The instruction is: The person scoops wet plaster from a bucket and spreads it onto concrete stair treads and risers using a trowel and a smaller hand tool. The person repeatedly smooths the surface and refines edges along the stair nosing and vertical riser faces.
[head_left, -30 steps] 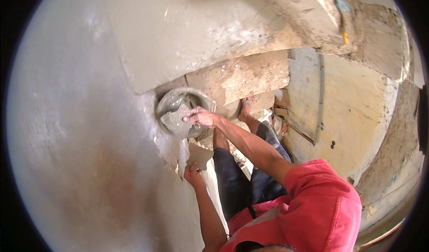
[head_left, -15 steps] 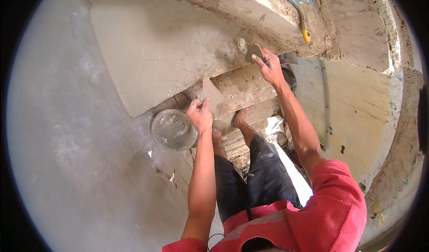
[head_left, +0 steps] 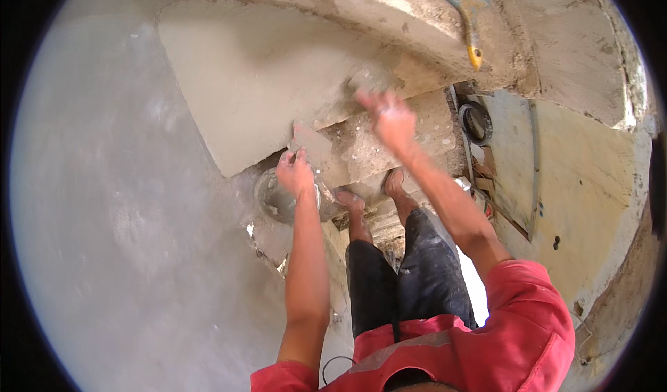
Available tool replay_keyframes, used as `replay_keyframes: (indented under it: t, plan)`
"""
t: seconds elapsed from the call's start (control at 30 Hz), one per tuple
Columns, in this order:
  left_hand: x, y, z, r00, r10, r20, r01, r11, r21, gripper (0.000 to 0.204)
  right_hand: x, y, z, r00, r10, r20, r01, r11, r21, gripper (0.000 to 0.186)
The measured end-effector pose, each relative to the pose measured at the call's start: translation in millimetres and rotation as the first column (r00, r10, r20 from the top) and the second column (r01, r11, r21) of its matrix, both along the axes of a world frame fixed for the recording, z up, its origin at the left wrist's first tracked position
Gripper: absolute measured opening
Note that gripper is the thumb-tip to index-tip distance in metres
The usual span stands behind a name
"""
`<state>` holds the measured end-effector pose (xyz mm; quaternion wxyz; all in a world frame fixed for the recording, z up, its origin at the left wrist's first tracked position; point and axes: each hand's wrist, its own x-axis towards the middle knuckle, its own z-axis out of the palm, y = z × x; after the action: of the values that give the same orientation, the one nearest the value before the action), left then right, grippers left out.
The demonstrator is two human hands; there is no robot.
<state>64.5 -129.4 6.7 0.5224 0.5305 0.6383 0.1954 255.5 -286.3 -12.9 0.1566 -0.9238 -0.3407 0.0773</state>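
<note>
My right hand [head_left: 391, 121], blurred by motion, grips a flat grey scraper [head_left: 369, 81] against the wet grey plastered surface [head_left: 236, 72] near its lower right edge. My left hand [head_left: 295, 171] holds a thin flat plate [head_left: 310, 139] at the lower edge of that plaster, fingers pinched on it. Just under my left hand, partly hidden by it, a round bucket [head_left: 271, 197] holds grey wet mix.
A brush [head_left: 469, 18] with a yellow-tipped handle lies on the rough ledge above. My bare feet [head_left: 394, 182] are on rough steps [head_left: 431, 128]. A black round object [head_left: 476, 122] and a yellowish panel [head_left: 583, 190] are at right. A smooth grey surface [head_left: 125, 197] fills the left.
My right hand has left the bucket, risen to the plastered surface and moved left along it. My left hand has risen with its plate, then shifted slightly left.
</note>
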Motion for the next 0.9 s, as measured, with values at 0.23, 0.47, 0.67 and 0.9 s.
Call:
replay_keyframes:
  t: [0.23,0.47,0.67,0.9]
  plan:
    - [1,12,-27,0.993,-0.079,-0.093,0.086,0.993,0.079,0.02,8,28,-45,0.998,0.03,0.063,-0.022,0.992,-0.123,0.034]
    - [-9,28,-3,0.998,-0.018,-0.063,0.019,1.0,0.016,0.019,-132,50,-54,0.978,0.185,0.095,-0.179,0.981,-0.073,0.036]
    - [-33,52,7,0.995,-0.051,-0.087,0.057,0.996,0.072,0.014,-84,22,5,0.998,-0.015,0.055,0.017,0.999,-0.042,0.054]
    - [-27,45,-1,0.99,-0.081,0.119,0.082,0.997,-0.003,0.015,-47,6,-57,0.95,-0.07,0.304,0.153,0.953,-0.26,0.059]
